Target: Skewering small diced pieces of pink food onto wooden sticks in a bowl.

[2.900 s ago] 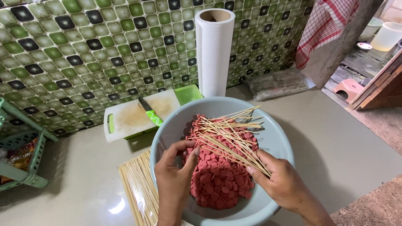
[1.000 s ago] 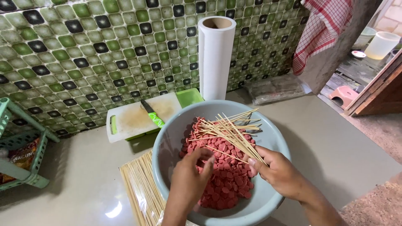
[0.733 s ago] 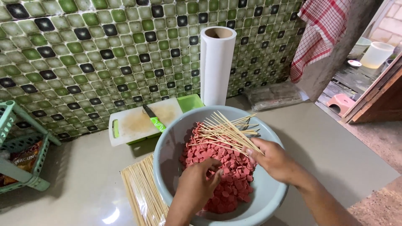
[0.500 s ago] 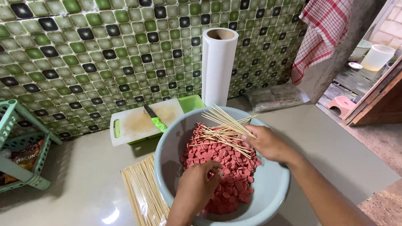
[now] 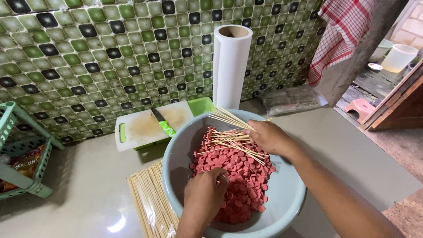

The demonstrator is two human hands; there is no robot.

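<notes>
A light blue bowl (image 5: pixel 288 200) on the counter holds a heap of pink-red sausage slices (image 5: pixel 244 176). My right hand (image 5: pixel 269 137) is closed around a bunch of thin wooden skewers (image 5: pixel 229 119), lifted at the bowl's far side, while more skewers (image 5: pixel 235 145) lie across the slices. My left hand (image 5: pixel 203 196) reaches down into the near side of the heap, its fingertips pinching at the slices.
A bundle of skewers (image 5: pixel 152 205) lies on the counter left of the bowl. Behind stand a white cutting board (image 5: pixel 141 128) with a green-handled knife (image 5: pixel 164 125), a paper roll (image 5: pixel 231 66), and a tiled wall. A green rack (image 5: pixel 22 154) is at the left edge.
My right hand has gathered a bunch of skewers off the slices and lifted them toward the bowl's far rim. My left hand has stayed on the slices at the near side.
</notes>
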